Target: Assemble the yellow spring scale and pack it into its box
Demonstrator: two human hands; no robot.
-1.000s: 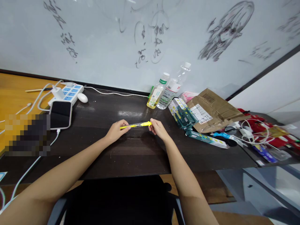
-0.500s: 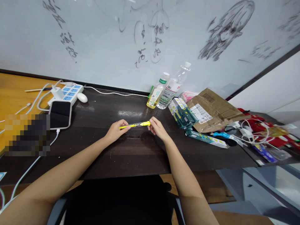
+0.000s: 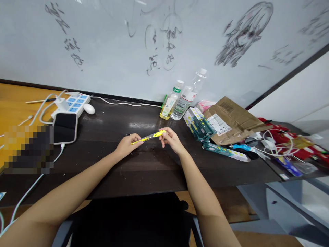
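A slim pen [image 3: 149,137] with a clear barrel and bright yellow ends is held above the dark desk, its right end tilted up. My left hand [image 3: 125,146] is closed on the pen's left end, thumb along it. At the other end, the fingers of my right hand [image 3: 171,140] pinch the yellow tip part, which is partly covered by them. A thin loop, too fine to name, shows just by my left fingers.
Behind the hands stand a tea bottle [image 3: 170,104] and a water bottle [image 3: 183,104]. Green boxes [image 3: 199,124] and a cardboard parcel [image 3: 231,118] lie to the right, beside cables and red items. At left are a phone [image 3: 65,128], a power strip [image 3: 78,102] and a white mouse [image 3: 89,108].
The pen has tilted, its right end rising slightly and its left end dipping. My right hand has moved a little up and left, its fingers shifting on the yellow end.
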